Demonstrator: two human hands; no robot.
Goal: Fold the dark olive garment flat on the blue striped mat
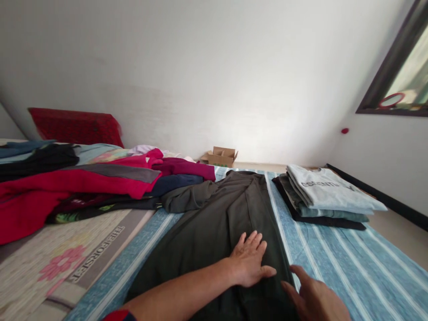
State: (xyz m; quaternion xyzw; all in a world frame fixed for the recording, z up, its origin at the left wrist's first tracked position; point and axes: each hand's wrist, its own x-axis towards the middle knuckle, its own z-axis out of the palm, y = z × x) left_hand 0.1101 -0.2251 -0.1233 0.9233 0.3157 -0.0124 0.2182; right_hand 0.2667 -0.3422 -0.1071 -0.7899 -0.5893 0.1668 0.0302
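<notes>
A dark grey-green shirt [214,232] lies spread on the striped blue bed sheet, its collar end pointing away from me. One sleeve [190,196] sticks out to the left and touches the clothes heap. My left hand [249,261] rests flat on the shirt's body, fingers stretched out. At the shirt's right edge is my right hand [314,296], thumb and forefinger apart around the border. Part of that hand is cut off by the frame's lower edge, and its other fingers are hidden.
Folded clothes [329,191], a light grey printed shirt on top, are stacked at the right. A loose heap of red, maroon and dark clothes [110,178] covers the left side. By the wall stand a cardboard box [222,157] and a red-covered object [76,127].
</notes>
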